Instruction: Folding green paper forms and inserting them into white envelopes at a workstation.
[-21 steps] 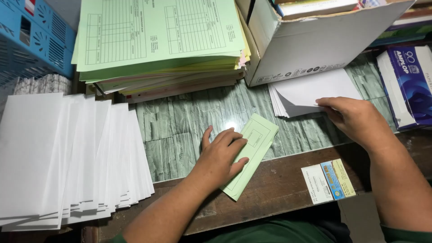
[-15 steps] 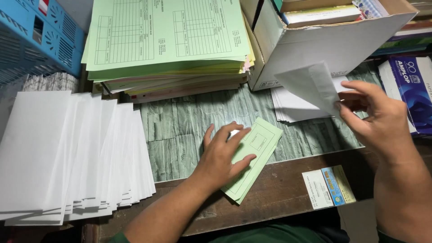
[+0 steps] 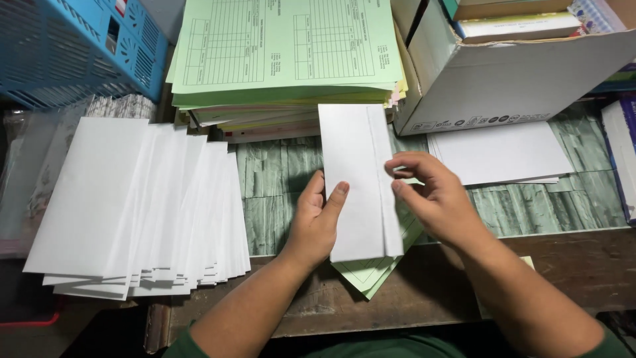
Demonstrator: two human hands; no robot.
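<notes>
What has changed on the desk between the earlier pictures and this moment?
The right hand took a white envelope from the pile at the right and brought it left, over the folded green paper. The left hand left that paper and now holds the envelope too. The fanned envelopes and the green forms stayed.
</notes>
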